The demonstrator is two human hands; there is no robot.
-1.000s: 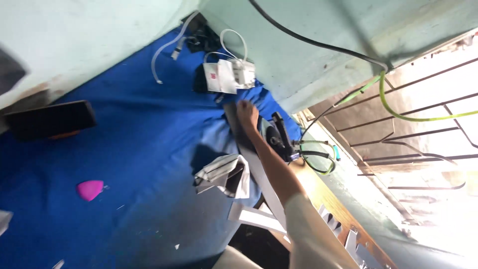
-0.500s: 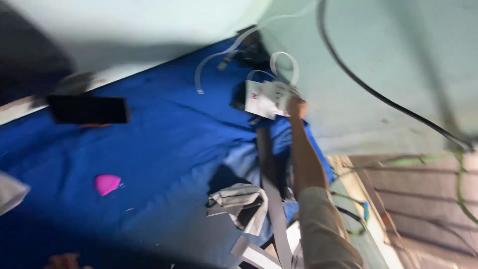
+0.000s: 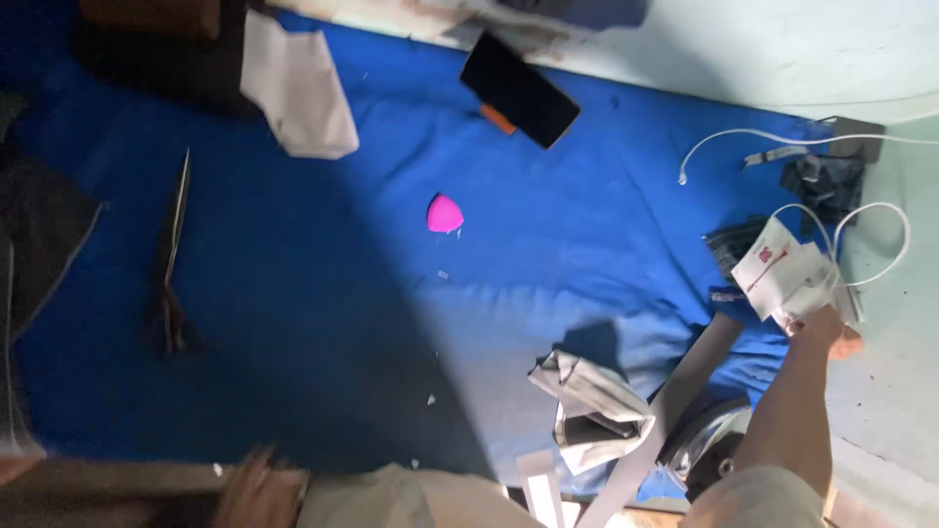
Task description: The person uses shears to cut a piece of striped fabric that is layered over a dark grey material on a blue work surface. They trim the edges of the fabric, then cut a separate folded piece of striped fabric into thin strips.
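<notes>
Reaching to the right edge of the blue cloth-covered surface (image 3: 323, 293), the right hand (image 3: 827, 328) now closes its fingers on the white folded paper packet with red marks (image 3: 782, 274), looped by a thin white cable (image 3: 861, 244). A second ago that hand lay lower, by a dark coiled object; it has since travelled up to the packet. The left hand (image 3: 245, 484) blurs at the bottom edge; its grip cannot be told. A pink triangular piece (image 3: 444, 213), black phone (image 3: 518, 90) and crumpled grey fabric (image 3: 592, 406) lie apart.
</notes>
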